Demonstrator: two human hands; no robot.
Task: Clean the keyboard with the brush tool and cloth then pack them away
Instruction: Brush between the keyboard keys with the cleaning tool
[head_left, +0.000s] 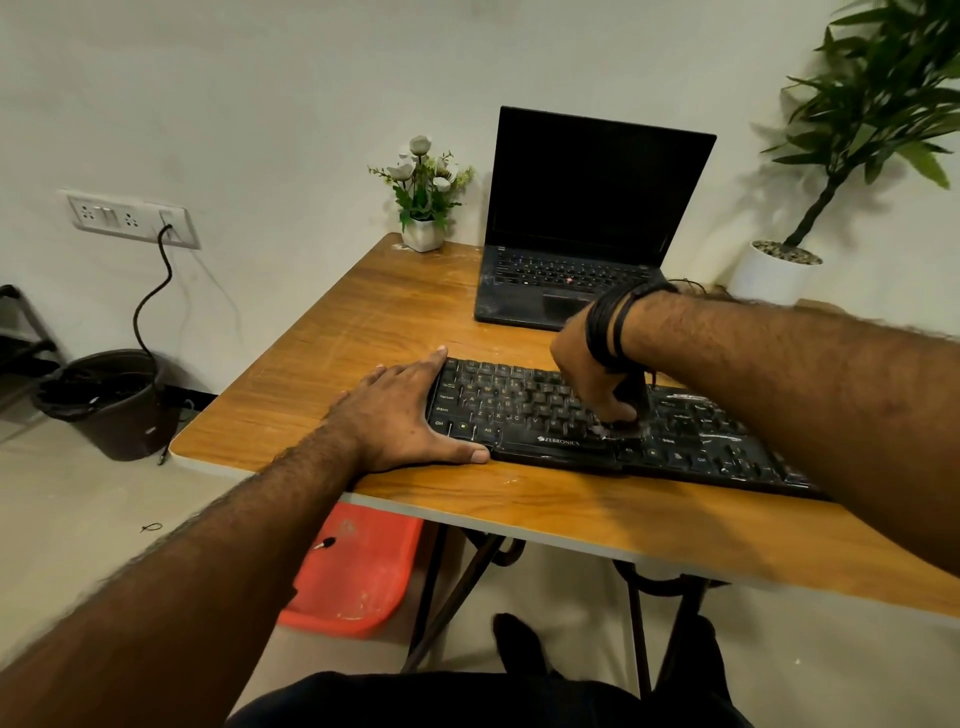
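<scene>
Here, a person cleans a dusty keyboard (597, 421) lying on the wooden counter (363, 322).
From the head view, the left hand (410, 415) lies flat, fingers straight, bracing the keyboard's left end; the right hand (592, 374) has fingers curled around a dark brush (631, 395) pressed onto the keys. A laptop (587, 218) stands behind.
</scene>
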